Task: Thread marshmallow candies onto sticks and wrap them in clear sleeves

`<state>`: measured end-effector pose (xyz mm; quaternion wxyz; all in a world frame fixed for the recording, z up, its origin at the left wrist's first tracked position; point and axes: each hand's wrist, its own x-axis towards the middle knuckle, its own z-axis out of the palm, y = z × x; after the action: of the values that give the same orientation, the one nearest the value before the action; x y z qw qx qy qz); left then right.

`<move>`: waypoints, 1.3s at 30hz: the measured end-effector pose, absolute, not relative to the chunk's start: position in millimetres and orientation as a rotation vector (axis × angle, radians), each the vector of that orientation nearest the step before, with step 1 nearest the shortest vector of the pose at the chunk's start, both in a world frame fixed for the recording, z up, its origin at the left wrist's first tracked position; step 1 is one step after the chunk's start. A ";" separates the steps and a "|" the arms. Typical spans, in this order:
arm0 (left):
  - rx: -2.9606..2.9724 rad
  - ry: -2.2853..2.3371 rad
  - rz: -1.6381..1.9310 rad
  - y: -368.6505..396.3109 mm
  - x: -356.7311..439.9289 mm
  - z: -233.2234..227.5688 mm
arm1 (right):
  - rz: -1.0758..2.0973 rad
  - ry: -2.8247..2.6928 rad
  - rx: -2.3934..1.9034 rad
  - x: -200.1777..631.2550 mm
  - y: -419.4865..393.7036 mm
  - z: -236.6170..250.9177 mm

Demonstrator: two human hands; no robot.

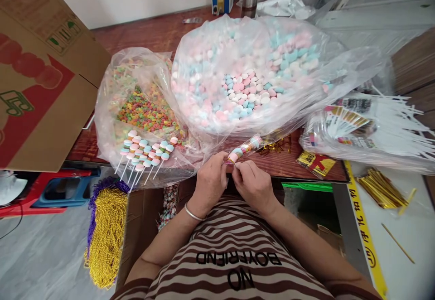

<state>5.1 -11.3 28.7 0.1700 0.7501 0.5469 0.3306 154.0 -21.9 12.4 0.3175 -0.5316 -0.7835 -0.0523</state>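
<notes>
My left hand [210, 183] and my right hand [254, 183] meet at the table's near edge, fingers pinched together on the lower end of a candy skewer in a clear wrapper [245, 147]. The skewer carries pink, white and blue sweets and points up to the right. A silver bangle sits on my left wrist. Several finished candy skewers [144, 155] on white sticks lie to the left on a plastic bag.
A big clear bag of pink, white and blue sweets [248, 87] fills the table's middle. A bag of small coloured ring sweets [146, 109] lies left of it. White sticks [397, 123], printed wrappers, gold twist ties [380, 189], a cardboard box [37, 73] and gold beads [105, 236] surround them.
</notes>
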 end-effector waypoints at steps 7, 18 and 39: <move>1.218 1.328 1.145 -4.8 5.8 27.0 | 0.287 -1.836 -1.412 147.1 -20.0 13.7; 0.449 0.922 1.025 6.5 8.9 23.7 | 1.286 -1.229 -1.154 148.6 -6.2 18.8; 0.723 1.082 1.261 -1.2 20.2 9.7 | 1.580 -0.915 -1.055 134.8 1.3 14.5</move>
<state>20.2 -1.2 9.7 0.6168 0.3140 0.4699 0.5478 134.8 1.3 14.5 0.4939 -0.4351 -0.3773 0.6514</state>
